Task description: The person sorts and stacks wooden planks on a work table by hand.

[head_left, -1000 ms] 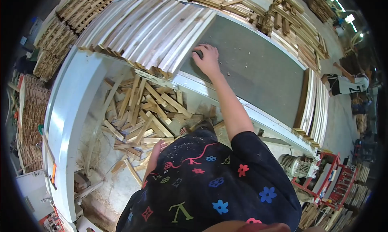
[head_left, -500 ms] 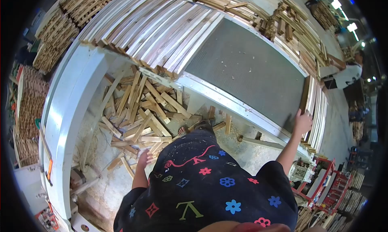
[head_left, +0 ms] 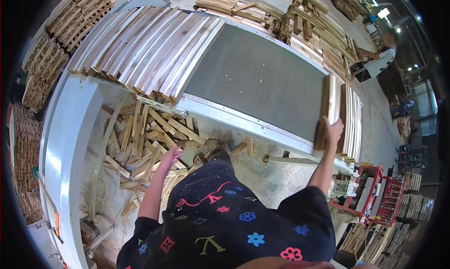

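My right hand [head_left: 333,130] is closed on the near end of a wooden strip [head_left: 333,98], raised a little at the right end of the dark ribbed belt [head_left: 258,83]. Just right of it stands a tight row of pale wooden strips [head_left: 352,123]. My left hand [head_left: 171,158] hangs in the air with its fingers stretched out, holding nothing. Beneath that hand, a heap of short wood offcuts [head_left: 140,140] covers part of the floor. A second row of strips [head_left: 145,48] lies side by side across the belt's left end.
A white machine frame [head_left: 65,166] curves along the left. Wood stacks [head_left: 79,11] rise at the back left, with more lumber [head_left: 309,25] beyond the belt. Another person [head_left: 375,65] stands at the far right. A red rack [head_left: 386,201] is at the lower right.
My right hand has taken the end strip away from the right row and tilted it up, leaving a gap. The view has shifted right. My left hand has risen slightly.
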A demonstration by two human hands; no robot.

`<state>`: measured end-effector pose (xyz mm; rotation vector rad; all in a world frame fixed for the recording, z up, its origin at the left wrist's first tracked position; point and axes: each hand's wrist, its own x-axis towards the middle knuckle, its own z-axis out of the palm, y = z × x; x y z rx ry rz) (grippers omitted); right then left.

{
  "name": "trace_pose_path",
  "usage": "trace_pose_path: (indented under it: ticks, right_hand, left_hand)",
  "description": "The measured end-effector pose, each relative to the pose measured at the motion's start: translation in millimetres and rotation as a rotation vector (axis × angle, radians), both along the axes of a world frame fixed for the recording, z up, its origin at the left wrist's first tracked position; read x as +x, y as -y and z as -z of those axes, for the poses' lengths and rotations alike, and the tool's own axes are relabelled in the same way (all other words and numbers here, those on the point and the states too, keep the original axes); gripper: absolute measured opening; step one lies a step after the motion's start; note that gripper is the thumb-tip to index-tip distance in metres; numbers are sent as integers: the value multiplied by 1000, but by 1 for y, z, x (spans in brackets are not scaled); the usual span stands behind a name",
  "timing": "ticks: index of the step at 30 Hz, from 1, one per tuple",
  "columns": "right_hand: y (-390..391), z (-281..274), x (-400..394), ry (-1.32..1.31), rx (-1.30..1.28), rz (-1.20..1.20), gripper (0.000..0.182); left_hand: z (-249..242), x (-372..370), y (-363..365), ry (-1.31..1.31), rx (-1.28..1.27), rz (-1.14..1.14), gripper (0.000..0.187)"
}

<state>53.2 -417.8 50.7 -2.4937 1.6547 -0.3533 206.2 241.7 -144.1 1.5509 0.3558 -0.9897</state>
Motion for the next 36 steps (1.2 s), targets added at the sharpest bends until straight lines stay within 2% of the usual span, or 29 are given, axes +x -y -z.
trace_pose_path:
  ticks: [3, 5, 7, 8, 9, 10, 12, 13, 14, 16, 17, 20, 21, 22, 26, 28, 29, 31, 32, 33, 34, 35, 36]
  right_hand:
    - [-108, -18, -8, 124, 22, -296, 87]
    - [-191, -42, 3, 213, 201, -415, 87]
    - [-257, -53, 14, 159, 247, -465, 86]
    - [-280, -43, 16, 201, 123, -561, 82]
    - [-306, -40, 23, 158, 120, -546, 83]
    - [-328, -40, 32, 125, 115, -527, 83]
    - [-357, -42, 42, 153, 188, -589, 87]
    - [-358, -41, 41, 256, 180, -677, 77]
    - [-357, -39, 41, 259, 317, -642, 72]
    - [-350, -35, 41, 255, 582, -560, 63]
    - [-345, -13, 39, 267, 285, -705, 51]
    - [-337, 31, 50, 523, 799, -526, 43]
    - [-341, 25, 53, 643, 1013, -417, 39]
    - [-344, 24, 54, 695, 1064, -395, 38]
    - [-332, 40, 53, 892, 1254, -396, 35]
    - [-318, 36, 53, 927, 1274, -402, 39]
    - [-313, 33, 50, 863, 1121, -401, 40]
    - [-321, -19, 50, 751, 807, -389, 44]
    - [-299, -13, 40, 779, 939, -477, 49]
    - [-298, -37, 32, 708, 768, -630, 49]
    - [-312, -84, 26, 542, 589, -673, 40]
    - [-277, -74, 16, 328, 120, -858, 26]
    - [-279, -82, 16, 281, -174, -846, 27]
  left_hand:
    - [-64, -5, 85, -99, -401, 218, 60]
    - [-88, -16, 139, -111, -563, 389, 66]
    - [-105, -31, 186, -135, -755, 482, 77]
    - [-99, -37, 210, -269, -889, 421, 81]
    - [-92, -43, 229, -396, -1024, 357, 84]
    - [-109, -42, 234, -602, -986, 203, 89]
    - [-120, -47, 233, -570, -1092, -24, 93]
    - [-118, -45, 224, -534, -1145, -39, 93]
    - [-116, -42, 217, -504, -1200, -48, 92]
    - [-126, -30, 205, -312, -991, -5, 91]
    - [-124, -26, 200, -332, -978, 11, 90]
    - [-133, -22, 186, -291, -853, 18, 83]
    - [-136, -24, 182, -250, -798, 20, 82]
    - [-137, -25, 177, -210, -742, 23, 80]
    - [-121, -39, 157, -377, -795, 4, 79]
    - [-114, -46, 151, -376, -917, 49, 83]
    - [-111, -51, 149, -384, -969, 77, 84]
    - [-111, -57, 143, -388, -1075, 215, 86]
    - [-106, -60, 144, -356, -1020, 188, 87]
    - [-96, -66, 145, -328, -964, 160, 88]
    - [-91, -69, 146, -302, -908, 131, 89]
    - [-91, -70, 146, -281, -948, 154, 91]
    - [-93, -71, 146, -260, -987, 178, 92]
